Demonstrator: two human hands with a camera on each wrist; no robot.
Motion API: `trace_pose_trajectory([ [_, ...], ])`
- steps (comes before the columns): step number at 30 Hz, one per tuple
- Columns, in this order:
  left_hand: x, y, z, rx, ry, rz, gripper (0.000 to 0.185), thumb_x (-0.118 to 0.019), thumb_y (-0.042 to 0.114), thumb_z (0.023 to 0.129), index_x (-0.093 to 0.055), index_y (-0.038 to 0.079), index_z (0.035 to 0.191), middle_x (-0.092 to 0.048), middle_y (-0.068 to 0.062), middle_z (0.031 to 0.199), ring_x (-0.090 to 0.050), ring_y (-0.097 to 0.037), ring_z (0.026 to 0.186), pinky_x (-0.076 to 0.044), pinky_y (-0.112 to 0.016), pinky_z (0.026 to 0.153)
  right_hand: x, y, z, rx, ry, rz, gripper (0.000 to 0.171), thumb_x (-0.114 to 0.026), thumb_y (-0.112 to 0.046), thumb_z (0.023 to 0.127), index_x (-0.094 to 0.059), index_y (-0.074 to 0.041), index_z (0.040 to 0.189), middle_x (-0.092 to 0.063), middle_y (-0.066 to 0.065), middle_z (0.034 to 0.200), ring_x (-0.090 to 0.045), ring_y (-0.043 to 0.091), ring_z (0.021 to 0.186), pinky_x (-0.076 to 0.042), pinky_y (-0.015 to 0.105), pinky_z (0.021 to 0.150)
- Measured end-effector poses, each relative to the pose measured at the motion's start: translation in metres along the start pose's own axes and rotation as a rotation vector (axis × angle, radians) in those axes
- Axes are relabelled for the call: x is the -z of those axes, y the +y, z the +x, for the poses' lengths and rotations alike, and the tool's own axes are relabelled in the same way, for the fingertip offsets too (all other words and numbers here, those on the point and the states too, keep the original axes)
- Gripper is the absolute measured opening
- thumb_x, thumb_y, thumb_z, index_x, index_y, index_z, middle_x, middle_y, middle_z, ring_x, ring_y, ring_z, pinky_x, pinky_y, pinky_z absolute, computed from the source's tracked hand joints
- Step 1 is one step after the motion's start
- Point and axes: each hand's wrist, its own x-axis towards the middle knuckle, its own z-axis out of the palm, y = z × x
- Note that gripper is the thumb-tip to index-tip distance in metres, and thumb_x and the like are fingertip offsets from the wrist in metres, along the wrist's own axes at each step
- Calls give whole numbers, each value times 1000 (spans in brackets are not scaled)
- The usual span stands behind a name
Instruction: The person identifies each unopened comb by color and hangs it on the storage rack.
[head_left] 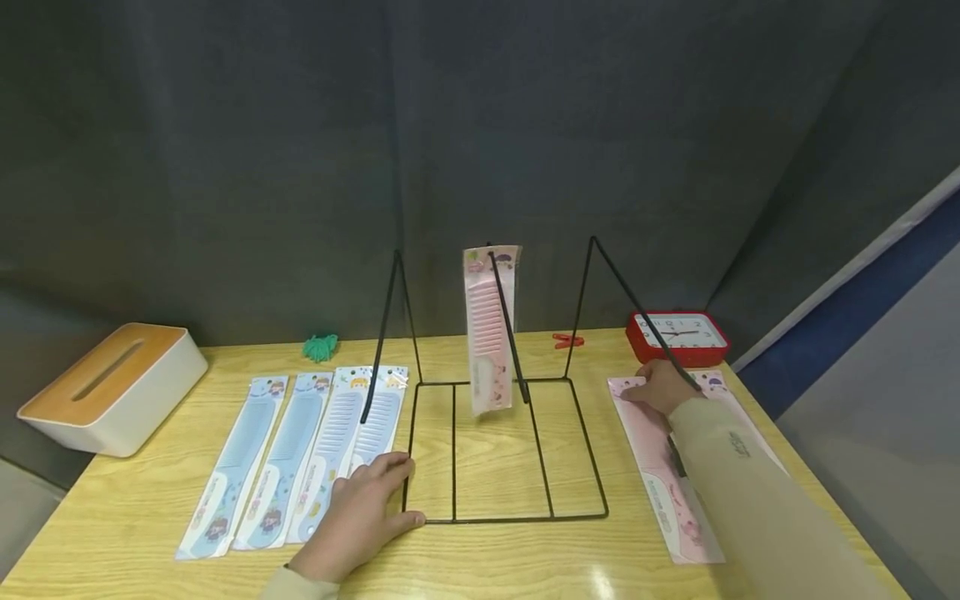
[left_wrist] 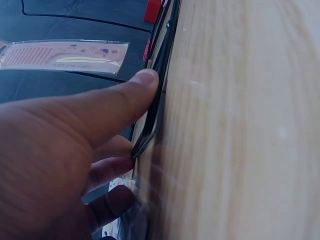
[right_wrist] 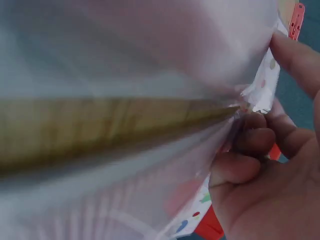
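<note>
A black wire rack [head_left: 502, 518] stands mid-table with three slanted prongs. One pink comb package [head_left: 489, 333] hangs on the middle prong. My left hand [head_left: 382, 492] lies flat on the rack's front left corner. In the left wrist view its thumb [left_wrist: 125, 100] presses along the base wire [left_wrist: 162, 65]. My right hand [head_left: 660, 385] is at the top end of the pink comb packages [head_left: 663, 475] lying right of the rack. In the right wrist view its fingers [right_wrist: 250, 145] pinch the top edge of a pink package [right_wrist: 150, 40].
Several blue comb packages [head_left: 300, 450] lie side by side left of the rack. A white tissue box [head_left: 112, 387] sits far left. A green bundle [head_left: 321, 347], a red clip [head_left: 567, 340] and a red clock [head_left: 678, 335] line the back edge.
</note>
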Motion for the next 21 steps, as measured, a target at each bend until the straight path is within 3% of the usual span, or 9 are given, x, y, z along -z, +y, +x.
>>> trace_pose_trajectory([
  [5, 1, -1, 0, 0, 9, 4, 74, -78, 49, 82, -59, 10, 141, -50, -5, 148, -53, -30, 125, -39, -48, 81, 0, -9, -1, 1, 47, 67, 32, -74, -23, 88, -58, 1, 99, -57, 10, 85, -52, 25, 80, -42, 38, 71],
  [8, 1, -1, 0, -5, 12, 12, 73, -78, 49, 82, -59, 10, 141, -50, -5, 147, -54, -30, 123, -39, -48, 81, 5, -22, -7, 33, 81, 160, 25, -67, -26, 95, -57, -3, 100, -56, 8, 90, -50, 24, 84, -40, 36, 70],
  [11, 2, -1, 0, -11, 11, 16, 73, -78, 49, 83, -58, 10, 141, -50, -5, 147, -54, -30, 123, -40, -49, 81, 14, -43, -20, 66, 127, 325, 27, -64, -30, 98, -56, -7, 107, -53, 6, 96, -47, 21, 88, -39, 33, 72],
  [13, 3, -1, 0, -11, 8, 13, 73, -77, 49, 83, -58, 11, 141, -50, -5, 148, -54, -30, 123, -40, -49, 82, 21, -63, -35, 106, 147, 440, 30, -65, -33, 98, -57, -8, 112, -52, 3, 92, -47, 17, 84, -40, 30, 68],
  [16, 3, -1, 0, -9, 4, 9, 73, -77, 49, 83, -58, 11, 142, -49, -5, 148, -54, -29, 123, -40, -50, 83, 32, -97, -64, 215, 89, 634, 32, -66, -29, 99, -58, -3, 114, -52, -2, 88, -48, 12, 79, -42, 26, 66],
  [19, 2, 0, -1, -7, 1, 4, 73, -77, 50, 83, -58, 11, 142, -49, -5, 149, -54, -30, 124, -40, -51, 83, 39, -132, -101, 312, 61, 679, 29, -66, -27, 100, -61, -1, 111, -61, -3, 95, -55, 12, 84, -47, 25, 69],
  [21, 2, 0, -1, -7, 0, 3, 73, -77, 50, 83, -58, 11, 142, -49, -5, 149, -54, -30, 124, -40, -51, 83, 41, -154, -126, 396, 83, 653, 24, -67, -24, 98, -66, -1, 107, -66, -1, 98, -58, 14, 85, -50, 26, 69],
])
